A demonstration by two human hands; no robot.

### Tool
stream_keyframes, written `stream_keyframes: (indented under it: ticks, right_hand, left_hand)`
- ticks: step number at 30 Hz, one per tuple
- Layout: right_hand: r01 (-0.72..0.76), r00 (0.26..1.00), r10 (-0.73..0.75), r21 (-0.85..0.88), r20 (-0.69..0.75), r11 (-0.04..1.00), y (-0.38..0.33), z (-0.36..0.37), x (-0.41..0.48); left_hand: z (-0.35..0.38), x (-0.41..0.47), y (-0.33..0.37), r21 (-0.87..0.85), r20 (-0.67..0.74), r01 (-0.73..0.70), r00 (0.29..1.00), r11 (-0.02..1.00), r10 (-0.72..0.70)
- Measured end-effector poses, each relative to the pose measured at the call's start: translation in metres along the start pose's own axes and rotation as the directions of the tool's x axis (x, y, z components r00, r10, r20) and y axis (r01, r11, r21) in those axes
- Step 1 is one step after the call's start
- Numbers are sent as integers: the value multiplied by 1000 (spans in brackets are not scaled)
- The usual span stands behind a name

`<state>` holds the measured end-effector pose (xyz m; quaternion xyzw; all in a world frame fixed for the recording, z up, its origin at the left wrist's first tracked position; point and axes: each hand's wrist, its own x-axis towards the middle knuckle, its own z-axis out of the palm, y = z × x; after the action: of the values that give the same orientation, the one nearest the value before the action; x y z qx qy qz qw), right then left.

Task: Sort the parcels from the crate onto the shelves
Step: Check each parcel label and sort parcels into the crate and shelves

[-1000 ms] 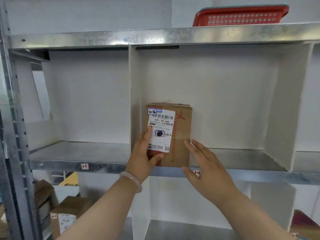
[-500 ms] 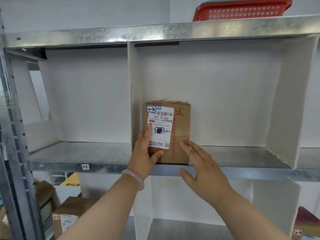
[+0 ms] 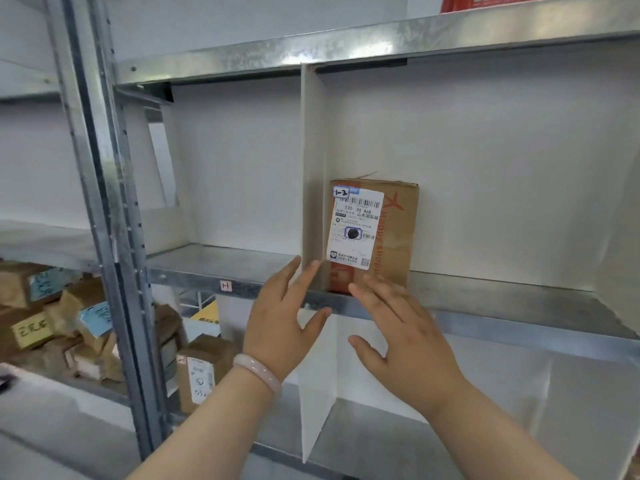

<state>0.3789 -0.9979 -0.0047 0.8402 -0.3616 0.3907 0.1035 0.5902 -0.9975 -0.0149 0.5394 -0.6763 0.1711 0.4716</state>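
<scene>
Brown cardboard parcel [image 3: 393, 237], white label [image 3: 355, 230] handwritten 1-2, red "Happy shopp" lettering, galvanised metal shelf [image 3: 485, 299], left hand [image 3: 284, 327] and right hand [image 3: 405, 334] with fingers spread, holding nothing

Parcel [image 3: 398, 237] in front of me: white shipping label [image 3: 355, 230] on its front face, with a small tag [image 3: 340, 192] at the label's top left, handwritten "1-2". Under the top barcode [image 3: 363, 203] is printed "530- D5 A68", next line "山水国际城". Fine print below is too small to read. A QR code [image 3: 365, 262] sits at the label's bottom right. Red vertical print [image 3: 381, 233] on the cardboard right of the label reads "Happy shop", rest hidden. Shelf edge [image 3: 194, 277] carries a sticker [image 3: 225, 285] reading "1-1". Lower left, stacked parcels [image 3: 69, 344] bear a yellow note [image 3: 33, 330] and a blue note [image 3: 98, 318], handwritten, illegible. White label [image 3: 201, 379] on a low box [image 3: 214, 348], blurred.
</scene>
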Motion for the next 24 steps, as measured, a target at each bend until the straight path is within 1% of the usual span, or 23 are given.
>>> stream_keyframes:
  ticks: [2, 5, 8, 11, 13, 17, 21, 24]
  right_hand:
    - [43, 996, -47, 44, 81, 998, -15, 11, -6]
    - [131, 965, -159, 144, 210, 981, -48, 28, -17]
    - [224, 917, -303, 295, 259, 929, -95, 42, -39]
    - [290, 862, -425, 420, 276, 860, -149, 50, -67]
    - [331, 816, -510, 502, 274, 799, -187, 54, -85]
    - [360, 670, -681, 672, 297, 647, -267, 48, -121]
    - [365, 540, -804, 791, 249, 490, -342, 30, -159]
    - [386, 470, -858, 827, 205, 409, -389, 20, -181]
  left_hand:
    - [-25, -28, 0, 144, -20, 14, 1000, 989, -12]
    - [-73, -81, 2, 342, -15, 120, 992, 932, -122]
    - [-124, -143, 11, 471, -39, 219, 973, 855, -228]
    - [-173, -209, 31, 588, -91, 342, 928, 733, -361]
    - [-206, -256, 46, 634, -113, 410, 888, 655, -446]
    - [-278, -341, 85, 710, -203, 538, 774, 454, -600]
    - [-340, -398, 127, 727, -348, 637, 663, 256, -663]
    - [-374, -435, 151, 696, -439, 705, 567, 134, -697]
